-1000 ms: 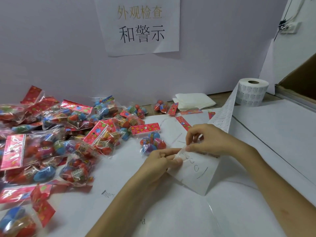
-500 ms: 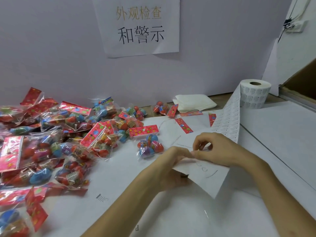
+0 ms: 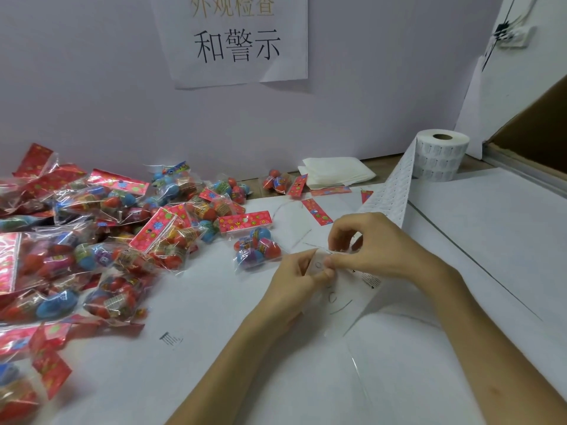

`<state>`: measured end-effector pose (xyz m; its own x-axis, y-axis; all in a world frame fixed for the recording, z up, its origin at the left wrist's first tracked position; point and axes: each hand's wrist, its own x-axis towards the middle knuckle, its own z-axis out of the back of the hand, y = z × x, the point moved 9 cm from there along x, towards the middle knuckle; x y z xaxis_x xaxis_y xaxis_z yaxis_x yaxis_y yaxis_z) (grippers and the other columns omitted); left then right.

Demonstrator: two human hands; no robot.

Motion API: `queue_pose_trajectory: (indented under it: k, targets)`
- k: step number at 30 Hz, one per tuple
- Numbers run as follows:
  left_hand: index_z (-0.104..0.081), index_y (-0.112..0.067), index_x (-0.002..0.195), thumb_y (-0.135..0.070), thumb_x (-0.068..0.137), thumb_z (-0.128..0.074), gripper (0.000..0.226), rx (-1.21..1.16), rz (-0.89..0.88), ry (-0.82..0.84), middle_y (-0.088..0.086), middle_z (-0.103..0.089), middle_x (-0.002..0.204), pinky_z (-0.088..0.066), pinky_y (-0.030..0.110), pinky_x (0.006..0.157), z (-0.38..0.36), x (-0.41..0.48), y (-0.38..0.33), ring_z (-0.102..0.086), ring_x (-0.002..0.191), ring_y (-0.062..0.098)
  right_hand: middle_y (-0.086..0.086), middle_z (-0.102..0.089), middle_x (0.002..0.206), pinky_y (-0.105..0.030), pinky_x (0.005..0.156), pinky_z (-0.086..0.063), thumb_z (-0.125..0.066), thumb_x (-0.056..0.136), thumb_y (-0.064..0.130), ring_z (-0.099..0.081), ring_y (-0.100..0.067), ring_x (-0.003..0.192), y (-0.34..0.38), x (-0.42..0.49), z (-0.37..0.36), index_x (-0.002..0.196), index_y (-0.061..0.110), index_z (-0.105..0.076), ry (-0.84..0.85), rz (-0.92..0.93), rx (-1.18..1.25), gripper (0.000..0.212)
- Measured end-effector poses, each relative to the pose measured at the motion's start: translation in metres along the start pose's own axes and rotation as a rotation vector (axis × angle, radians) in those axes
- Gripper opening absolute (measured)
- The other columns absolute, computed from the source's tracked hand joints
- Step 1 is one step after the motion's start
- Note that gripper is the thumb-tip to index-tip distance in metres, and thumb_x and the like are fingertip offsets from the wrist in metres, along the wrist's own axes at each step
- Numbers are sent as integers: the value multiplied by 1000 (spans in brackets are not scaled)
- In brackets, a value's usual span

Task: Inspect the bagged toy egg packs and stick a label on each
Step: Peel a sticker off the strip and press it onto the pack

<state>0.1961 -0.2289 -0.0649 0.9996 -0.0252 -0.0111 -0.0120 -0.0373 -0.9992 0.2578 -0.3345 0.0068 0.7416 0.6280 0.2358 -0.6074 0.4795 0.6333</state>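
Note:
A white label strip (image 3: 389,191) runs from a label roll (image 3: 441,154) at the back right down to my hands at the table's middle. My left hand (image 3: 294,280) pinches the strip's loose end from the left. My right hand (image 3: 377,246) pinches the same spot from above, fingertips touching the left thumb. One clear bag of coloured toy eggs (image 3: 256,246) with a red header card lies just left of my hands, apart from them. A big pile of egg packs (image 3: 92,234) covers the table's left side.
White paper covers the table (image 3: 460,348). Folded white cloths (image 3: 334,171) lie by the wall. Loose red header cards (image 3: 317,211) lie behind my hands. A cardboard box edge (image 3: 527,139) stands at the far right. A paper sign (image 3: 236,38) hangs on the wall.
Both hands have closed in on the end of the label strip, and the strip's free end has dropped lower towards the table. The egg packs have not moved.

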Motion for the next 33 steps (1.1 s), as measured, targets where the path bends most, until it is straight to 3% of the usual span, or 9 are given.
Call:
queue_pose_trajectory:
  k: [5,13,15,17,20,23,26,33]
  targets:
    - [-75,-16,107,-8,99,-62,17,109,-15,-30,12,-77,103,-54,39,84,0,1,0,-70,93,21,11,-72,75,-22,69,-56,-85,76,23,-69,-6,77,2,-1,2,70,28,-72,14,5,21,15]
    - [-73,-19,115,-4,99,-61,26,91,15,31,-3,-79,106,-57,26,80,-4,-1,1,-75,98,17,11,-74,74,-9,65,-47,-78,79,13,-69,-3,77,3,-4,14,68,27,-75,6,-17,66,18]
    - [-74,-22,114,-8,98,-63,24,125,16,32,-5,-79,103,-56,26,79,-5,-1,1,-74,95,15,12,-74,76,-13,65,-50,-82,78,28,-70,-4,78,5,-5,9,70,28,-74,32,-24,47,11]
    - [-76,-29,98,-14,94,-65,19,168,-7,35,-8,-76,88,-52,23,72,-5,-2,-2,-70,82,9,12,-72,77,-23,68,-55,-85,73,37,-69,-7,78,7,-6,2,71,27,-71,49,-26,6,17]
    - [-76,-27,96,-18,89,-63,17,175,-26,43,1,-74,84,-50,26,71,-4,-3,-3,-66,77,11,11,-70,74,-31,69,-57,-86,74,31,-68,-8,76,10,-5,0,69,25,-69,35,-12,-23,18]
    - [-74,-22,110,-13,96,-61,22,203,-34,55,-3,-76,92,-56,32,76,-6,-3,-3,-69,83,12,11,-71,72,-22,67,-55,-85,77,26,-69,-6,77,9,-5,3,67,25,-72,33,-7,-11,17]
    - [-74,-24,115,-10,98,-61,25,262,-23,40,1,-77,104,-55,48,99,-6,-1,-2,-72,101,20,9,-71,72,-14,65,-49,-84,79,22,-68,-6,77,8,-6,5,67,22,-73,43,-6,0,16]
    - [-72,-19,124,-7,99,-61,29,273,7,40,-7,-78,109,-58,39,98,-6,-2,-2,-74,102,15,7,-73,73,-9,64,-45,-81,79,18,-68,-7,78,7,-5,8,68,21,-75,55,-32,46,14]
